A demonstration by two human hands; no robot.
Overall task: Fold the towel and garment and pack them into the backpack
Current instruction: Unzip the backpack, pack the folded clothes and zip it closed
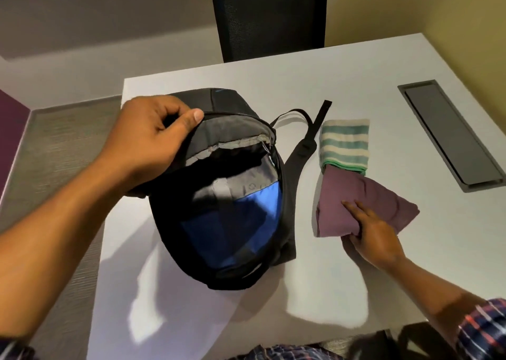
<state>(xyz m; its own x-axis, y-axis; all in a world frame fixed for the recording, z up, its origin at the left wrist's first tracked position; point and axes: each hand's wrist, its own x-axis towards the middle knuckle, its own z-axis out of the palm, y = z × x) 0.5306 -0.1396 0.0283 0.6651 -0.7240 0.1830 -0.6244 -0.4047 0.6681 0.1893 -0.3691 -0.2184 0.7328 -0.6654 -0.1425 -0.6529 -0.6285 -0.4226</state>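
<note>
A black backpack lies on the white table, its main compartment unzipped and showing a blue and grey lining. My left hand grips the upper flap and holds it open. To the right of the bag, a folded purple garment rests on the table. My right hand pinches its near edge, fingers on top and thumb underneath. A folded towel with green and cream stripes lies just behind the garment, touching it.
The backpack's strap runs across the table between bag and towel. A grey recessed cable hatch sits in the table at the right. A black chair stands behind the far edge.
</note>
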